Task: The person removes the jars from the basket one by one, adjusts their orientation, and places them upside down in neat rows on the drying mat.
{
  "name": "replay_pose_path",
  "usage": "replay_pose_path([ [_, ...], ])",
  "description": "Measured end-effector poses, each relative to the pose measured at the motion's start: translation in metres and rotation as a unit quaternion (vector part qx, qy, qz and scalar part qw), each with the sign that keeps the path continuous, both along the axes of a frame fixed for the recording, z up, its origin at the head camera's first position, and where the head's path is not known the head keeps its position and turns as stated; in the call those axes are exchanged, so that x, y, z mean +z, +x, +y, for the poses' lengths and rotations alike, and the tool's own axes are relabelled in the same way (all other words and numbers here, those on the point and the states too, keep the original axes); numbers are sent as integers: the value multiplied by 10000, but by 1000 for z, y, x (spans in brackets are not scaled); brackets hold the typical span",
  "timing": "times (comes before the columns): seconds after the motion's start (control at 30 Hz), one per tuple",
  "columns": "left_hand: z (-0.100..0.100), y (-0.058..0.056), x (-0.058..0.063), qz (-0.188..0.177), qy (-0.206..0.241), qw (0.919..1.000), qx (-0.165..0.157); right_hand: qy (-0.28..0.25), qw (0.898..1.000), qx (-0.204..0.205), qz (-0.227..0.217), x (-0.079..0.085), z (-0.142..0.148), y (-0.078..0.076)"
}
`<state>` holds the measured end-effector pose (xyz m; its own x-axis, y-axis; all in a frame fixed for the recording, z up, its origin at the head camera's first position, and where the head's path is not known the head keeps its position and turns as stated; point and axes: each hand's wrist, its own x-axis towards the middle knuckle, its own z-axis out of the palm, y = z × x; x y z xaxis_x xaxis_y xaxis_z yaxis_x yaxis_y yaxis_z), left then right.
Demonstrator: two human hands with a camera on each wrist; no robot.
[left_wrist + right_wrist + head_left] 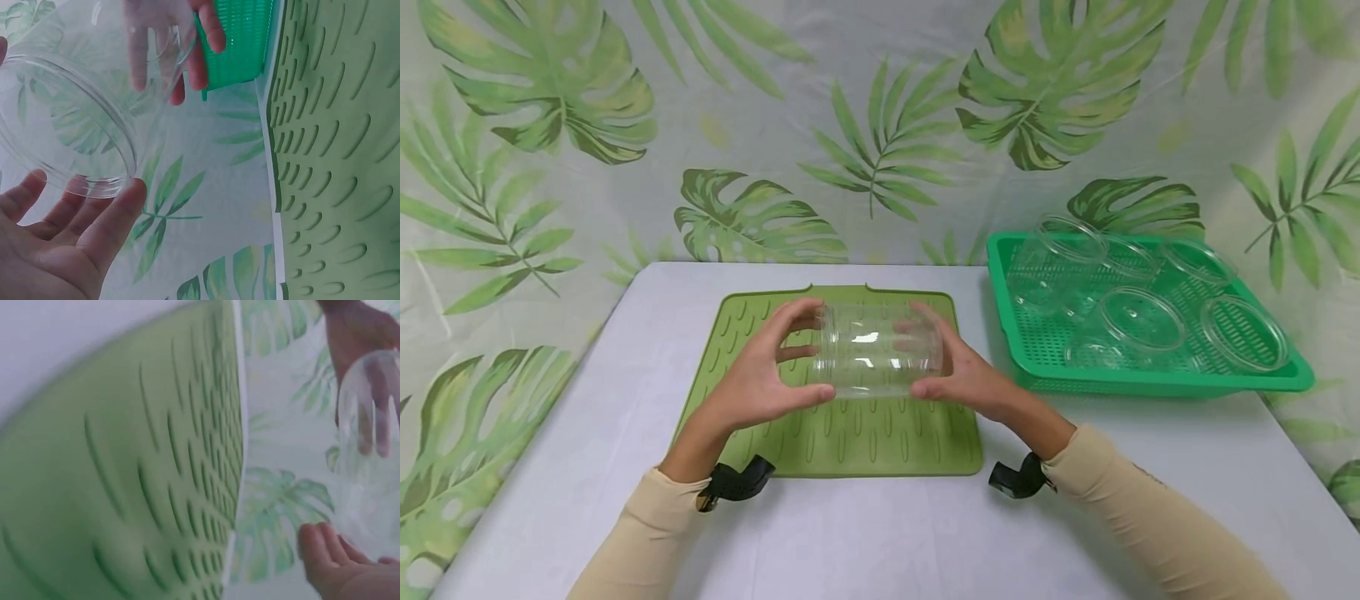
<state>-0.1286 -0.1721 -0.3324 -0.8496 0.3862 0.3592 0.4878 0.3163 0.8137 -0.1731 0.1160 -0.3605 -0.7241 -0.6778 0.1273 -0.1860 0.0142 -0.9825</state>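
A clear plastic jar [880, 354] lies sideways in the air over the green ridged mat [872, 454], held between both hands. My left hand [760, 375] grips its threaded mouth end, thumb at the near side and fingers at the far side. The right hand [966, 375] holds the base end in the same way. In the left wrist view the open mouth of the jar [128, 150] faces the left palm, with fingertips on the rim. The right wrist view shows the rounded base of the jar [369, 500] by the right fingers. No lid is on the jar.
A green perforated basket [1150, 383] stands at the right of the white table [880, 542], with several clear jars [1138, 321] in it. Leaf-patterned cloth [880, 125] hangs behind the table. Each wrist bears a black camera mount [1018, 479].
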Motion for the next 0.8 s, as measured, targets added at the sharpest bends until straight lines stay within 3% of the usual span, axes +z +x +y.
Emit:
replay_pose_path([
  [0.13,0,-1,-1,71,138,9999,-43,-748,9959,66,-497,-6,-7,3],
  [0.3,-1,-3,-4,80,228,9997,-101,-1070,9927,-190,-527,-10,-9,4],
  [0.57,-2,-4,-7,-119,229,9995,-184,-812,9955,-407,-256,-5,-9,2],
  [0.8,-2,-4,-8,-29,34,9999,-106,-517,9971,-552,-25,3,-7,0],
])
